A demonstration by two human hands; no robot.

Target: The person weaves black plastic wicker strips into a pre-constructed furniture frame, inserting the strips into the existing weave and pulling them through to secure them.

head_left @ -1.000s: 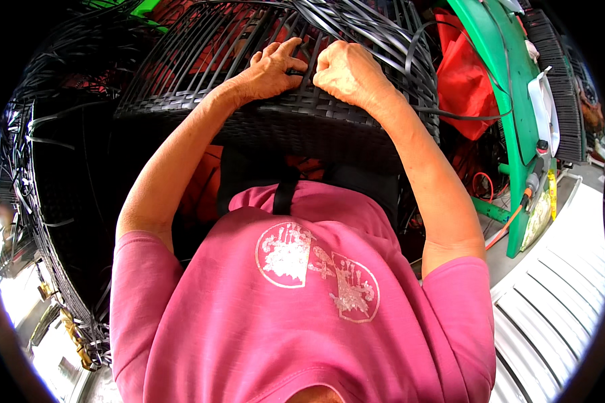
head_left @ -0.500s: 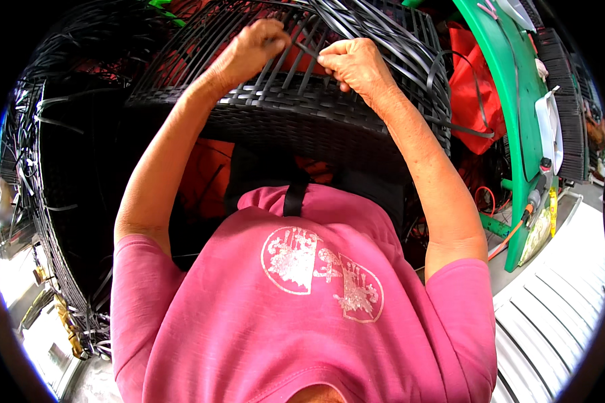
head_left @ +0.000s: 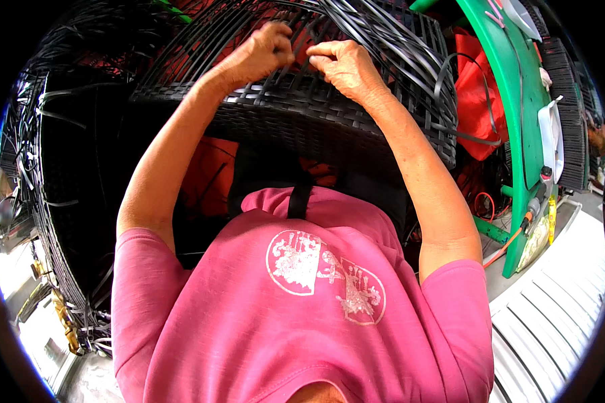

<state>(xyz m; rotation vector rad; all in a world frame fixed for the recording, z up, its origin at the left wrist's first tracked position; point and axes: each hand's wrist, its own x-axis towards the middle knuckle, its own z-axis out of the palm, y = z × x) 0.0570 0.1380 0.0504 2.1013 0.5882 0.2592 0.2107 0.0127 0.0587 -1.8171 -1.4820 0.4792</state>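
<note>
A black wicker piece (head_left: 302, 111) spans the space ahead of my body, its near side tightly woven and its top crossed by spaced, flat strips. Over that top my left hand (head_left: 265, 55) has its fingers curled in, slightly blurred; what they hold is hidden. Close by on the right, my right hand (head_left: 348, 69) has thumb and forefinger together at a thin black strip, hard to make out against the weave. A small gap separates the two hands. Loose long black strips (head_left: 383, 30) fan out beyond my right hand.
More black strips and a woven side (head_left: 60, 255) stand at the left. Red cloth (head_left: 476, 101) hangs right of the wicker. A green frame (head_left: 517, 87) curves beside it, with a hand tool (head_left: 538, 201) on an orange hose. A white ribbed surface (head_left: 558, 309) lies lower right.
My right hand has shifted slightly left and my left hand slightly right, narrowing the gap. The dark strip seen between them earlier is less distinct. The wicker appears slightly lower and further right.
</note>
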